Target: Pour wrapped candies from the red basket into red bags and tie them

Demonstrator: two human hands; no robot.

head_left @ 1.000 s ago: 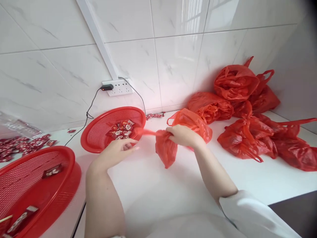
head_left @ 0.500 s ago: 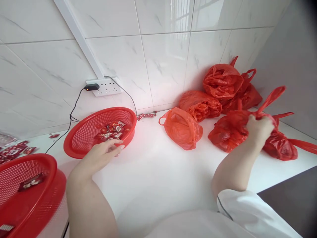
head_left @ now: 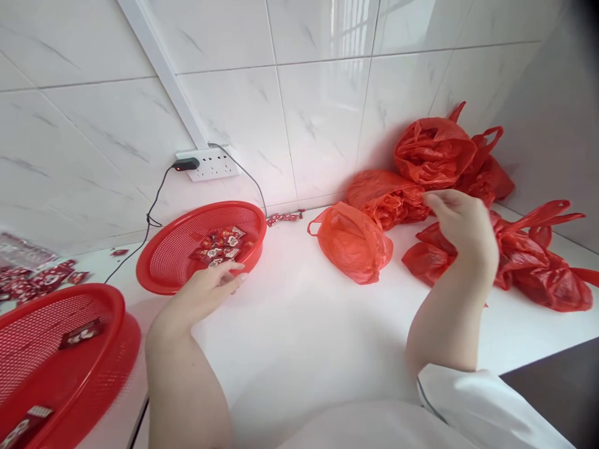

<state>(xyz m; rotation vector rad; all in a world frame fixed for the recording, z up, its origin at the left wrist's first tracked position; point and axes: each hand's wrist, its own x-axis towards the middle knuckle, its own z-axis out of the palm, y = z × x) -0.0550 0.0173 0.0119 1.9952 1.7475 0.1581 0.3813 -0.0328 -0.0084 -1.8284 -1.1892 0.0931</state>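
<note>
My left hand (head_left: pixel 209 290) hangs at the front rim of a red mesh basket (head_left: pixel 161 252), its fingers loosely bent and the thumb apart, holding nothing visible. Small red-wrapped packets (head_left: pixel 229 243) lie in that basket. On the right, my right hand (head_left: pixel 461 221) is raised over the tied red plastic bags, its fingertips pointing left at the edge of a crumpled red bag (head_left: pixel 386 196). Its fingers look apart with nothing between them; whether they touch the plastic I cannot tell. Below and right of it sit knotted red bags (head_left: pixel 552 268). An open-mouthed red bag (head_left: pixel 353 243) stands nearer the middle.
A second red basket (head_left: pixel 105 349) with a few packets stands front left. Loose red packets (head_left: pixel 47 274) lie behind it. A power strip (head_left: pixel 208 164) with a black plug and cable is on the tiled wall. More red bags (head_left: pixel 435 153) are piled in the back corner.
My right hand has let go of the knotted bags at the right and moved up and left to the crumpled bag. My left hand stays by the basket. The view has shifted slightly.
</note>
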